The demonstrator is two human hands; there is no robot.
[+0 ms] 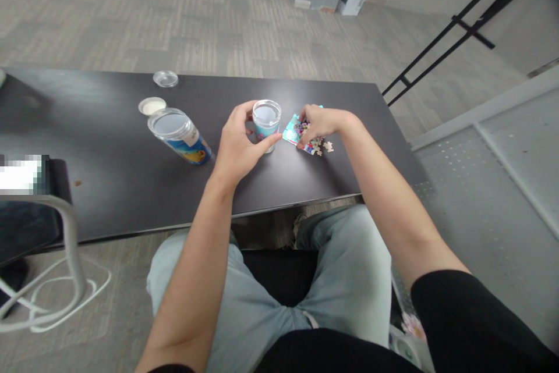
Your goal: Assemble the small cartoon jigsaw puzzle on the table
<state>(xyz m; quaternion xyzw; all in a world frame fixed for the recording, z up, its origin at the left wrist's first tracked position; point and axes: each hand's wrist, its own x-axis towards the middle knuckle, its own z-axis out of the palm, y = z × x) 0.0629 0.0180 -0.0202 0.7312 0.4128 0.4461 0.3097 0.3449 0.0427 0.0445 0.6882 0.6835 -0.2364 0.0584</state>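
My left hand (243, 145) is wrapped round a clear plastic jar (266, 120) with a light blue and pink label, upright on the dark table. Its mouth is uncovered. To the right, my right hand (320, 121) reaches down over a small pile of jigsaw puzzle pieces (315, 144), its fingers bent onto them. Whether a piece is pinched there I cannot make out. Beneath the pieces lies a light blue printed card (290, 131), partly hidden by the hand and the pile.
Left of my left hand stands a taller clear jar (187, 143) with a blue and yellow label. Behind it are a white-lined lid (152, 106) and a clear lid (166, 78). A dark device with a white cable (72, 245) occupies the table's left end (113, 187).
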